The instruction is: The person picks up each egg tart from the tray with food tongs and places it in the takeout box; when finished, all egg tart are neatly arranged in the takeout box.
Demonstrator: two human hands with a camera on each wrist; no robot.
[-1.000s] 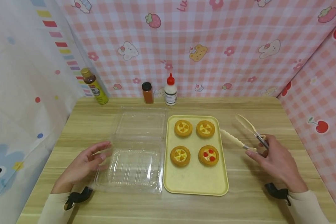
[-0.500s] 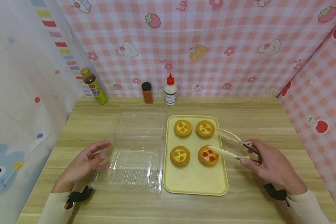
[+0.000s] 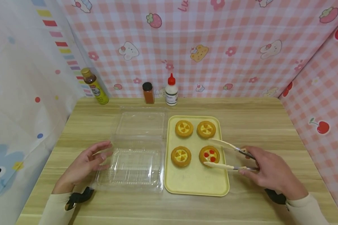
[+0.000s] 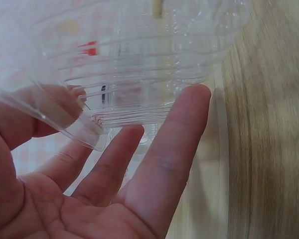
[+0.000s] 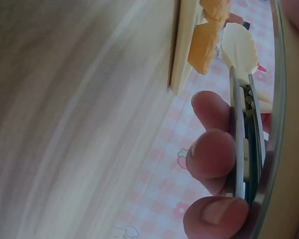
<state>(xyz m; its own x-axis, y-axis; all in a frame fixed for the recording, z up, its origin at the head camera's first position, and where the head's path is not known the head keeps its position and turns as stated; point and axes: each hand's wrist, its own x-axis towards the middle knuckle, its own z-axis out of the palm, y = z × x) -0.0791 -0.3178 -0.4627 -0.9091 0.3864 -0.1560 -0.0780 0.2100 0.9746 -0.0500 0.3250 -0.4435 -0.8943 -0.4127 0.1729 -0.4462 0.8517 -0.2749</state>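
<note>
In the head view the right hand (image 3: pixel 273 172) grips cream-tipped tongs (image 3: pixel 221 165), also close up in the right wrist view (image 5: pixel 239 47). The tongs' arms are spread, one tip behind the red-topped tart (image 3: pixel 209 155), the other over its front edge. This tart and three yellow-topped ones (image 3: pixel 184 128) rest on a yellow tray (image 3: pixel 195 186). At the left edge of an opened clear plastic container (image 3: pixel 133 168), the left hand (image 3: pixel 83 165) has its fingers extended and its thumb apart. In the left wrist view these fingers (image 4: pixel 164 154) lie against the plastic (image 4: pixel 139 64).
The container's clear lid (image 3: pixel 142 125) lies folded back behind its base. Along the rear edge of the wooden table (image 3: pixel 256 203) stand a yellow-labelled bottle (image 3: pixel 97 90), a black-capped jar (image 3: pixel 148 93) and a red-tipped white bottle (image 3: pixel 171 92). Patterned cloth (image 3: pixel 171 37) hangs behind.
The right hand has moved left and toward the front, bringing the tongs from beside the tray to around the red-topped tart. The left hand and container have stayed put.
</note>
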